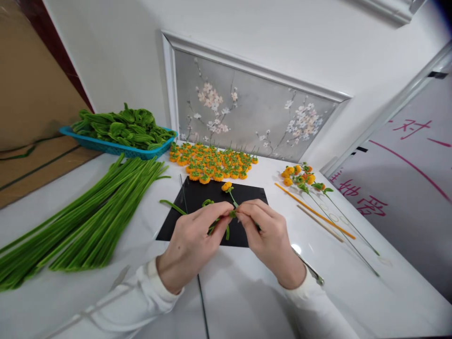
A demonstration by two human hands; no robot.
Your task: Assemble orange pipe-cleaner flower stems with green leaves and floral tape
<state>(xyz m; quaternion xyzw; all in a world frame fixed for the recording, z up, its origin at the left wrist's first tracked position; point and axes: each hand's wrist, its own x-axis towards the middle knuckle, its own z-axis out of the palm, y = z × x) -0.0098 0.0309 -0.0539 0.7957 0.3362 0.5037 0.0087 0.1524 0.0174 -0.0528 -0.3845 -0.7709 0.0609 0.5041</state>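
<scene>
Above a black mat (171, 226), my left hand (199, 240) and my right hand (266, 235) meet with their fingertips pinched together. A small orange pipe-cleaner flower (226, 187) stands up beyond the fingers, its green stem running down into my right fingertips. Between the two pinches shows a bit of green pipe cleaner (232, 213), held on its left side by my left hand. Fingers cover much of the joint. Loose green pieces lie under my left hand, and one green strand (172, 206) reaches out past the mat's left edge.
A thick bundle of green pipe cleaners (102, 216) lies left. Behind it a blue basket (155, 153) is heaped with green leaves (123, 127). Many orange flower heads (215, 162) stand at the back. Flower stems (303, 179), an orange stick (314, 210) and tweezers (310, 268) lie right.
</scene>
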